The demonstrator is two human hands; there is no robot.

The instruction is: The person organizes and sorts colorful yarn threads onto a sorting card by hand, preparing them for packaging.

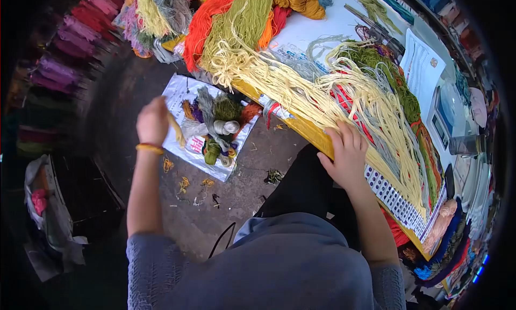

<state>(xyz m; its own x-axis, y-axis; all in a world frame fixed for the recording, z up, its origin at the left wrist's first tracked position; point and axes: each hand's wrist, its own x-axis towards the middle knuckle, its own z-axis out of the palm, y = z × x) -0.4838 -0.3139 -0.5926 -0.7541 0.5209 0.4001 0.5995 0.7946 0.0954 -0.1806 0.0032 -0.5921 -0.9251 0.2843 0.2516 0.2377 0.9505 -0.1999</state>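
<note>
My left hand point(153, 122), slightly blurred, is closed in a fist over the floor. A short yellow yarn hank point(177, 131) hangs from it beside a white plastic bag point(171, 98). On the bag lie several small yarn bundles point(228, 110) in green, grey, orange and white. My right hand point(346, 154) rests at the table's yellow edge point(309, 131), fingers stretched over long cream yarn point(290, 83). That yarn spreads along the tabletop, mixed with grey and red strands. A dark green yarn bundle point(395, 76) lies beyond it.
Red-orange yarn point(207, 25) and olive yarn point(242, 14) are heaped at the far end of the table. A printed sheet point(422, 60), a scale point(442, 122) and a glass point(466, 145) stand on the right. Yarn scraps point(184, 184) litter the floor. Coloured hanks point(70, 36) line the left side.
</note>
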